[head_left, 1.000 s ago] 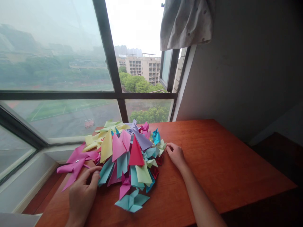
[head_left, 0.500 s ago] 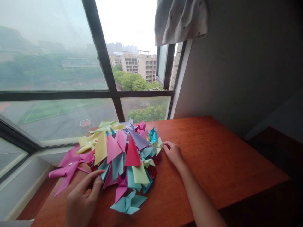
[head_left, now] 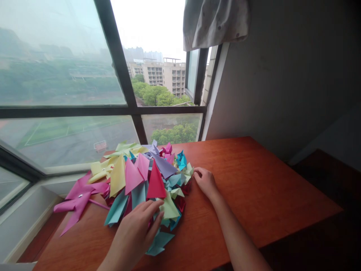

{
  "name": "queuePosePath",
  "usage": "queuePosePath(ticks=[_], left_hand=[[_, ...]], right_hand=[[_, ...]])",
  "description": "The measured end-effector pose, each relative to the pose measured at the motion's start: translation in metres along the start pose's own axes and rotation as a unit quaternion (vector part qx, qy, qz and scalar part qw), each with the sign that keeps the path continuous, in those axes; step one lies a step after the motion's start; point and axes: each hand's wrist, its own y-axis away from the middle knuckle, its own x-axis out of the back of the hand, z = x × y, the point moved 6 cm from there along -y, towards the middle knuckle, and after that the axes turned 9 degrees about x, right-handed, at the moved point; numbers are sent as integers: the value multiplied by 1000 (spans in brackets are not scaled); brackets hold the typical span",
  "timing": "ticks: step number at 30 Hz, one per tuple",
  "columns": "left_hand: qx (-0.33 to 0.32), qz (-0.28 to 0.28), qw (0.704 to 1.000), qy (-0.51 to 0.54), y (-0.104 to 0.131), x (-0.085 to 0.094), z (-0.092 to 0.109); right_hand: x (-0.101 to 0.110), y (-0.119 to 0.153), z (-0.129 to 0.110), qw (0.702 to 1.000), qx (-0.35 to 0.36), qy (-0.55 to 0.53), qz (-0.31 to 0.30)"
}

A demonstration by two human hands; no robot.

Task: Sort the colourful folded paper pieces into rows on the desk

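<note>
A heap of folded coloured paper lies on the wooden table, with paper planes, cranes and pinwheels in it. My left hand (head_left: 139, 226) reaches over its near side, thumb apart from the bent fingers and nothing visible held. Its fingertips are by a red paper plane (head_left: 156, 182) and a pale green paper plane (head_left: 169, 207). It hides most of a magenta paper crane and part of a teal paper crane (head_left: 161, 242). At the heap's right edge my right hand (head_left: 205, 181) is curled, fingertips closed at the edge of a light green paper crane (head_left: 188, 172).
A magenta pinwheel (head_left: 79, 201) on a stick sticks out left past the table edge. Yellow pinwheel (head_left: 103, 170) and teal paper plane (head_left: 117, 209) lie in the heap. The table (head_left: 254, 188) extends right; windows and a sill border its back and left.
My left hand has let go of the teal paper plane at the left and moved right, over the magenta crane. My right hand stays at the light green crane. The view has shifted slightly.
</note>
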Motion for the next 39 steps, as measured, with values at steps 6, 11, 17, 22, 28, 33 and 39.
queuePosePath(ticks=[6,11,17,22,28,33,39], left_hand=[[-6,-2,1000,-8,-1,-3,5],[-12,7,999,-32,-2,-6,6],[-8,33,999,-30,-4,-3,7],[-10,18,1000,-20,-3,-4,10],[9,18,1000,-2,-2,-4,10],[20,20,999,36,-4,2,11],[59,40,990,125,-5,21,6]], right_hand=[[0,-1,0,1000,5,4,-1],[-1,-2,0,1000,10,5,-5],[-1,-2,-1,1000,14,5,-9],[0,-2,-2,1000,14,6,-11],[1,-2,-3,1000,16,5,-12],[1,-2,-2,1000,16,6,-11],[1,-3,-2,1000,18,1,-13]])
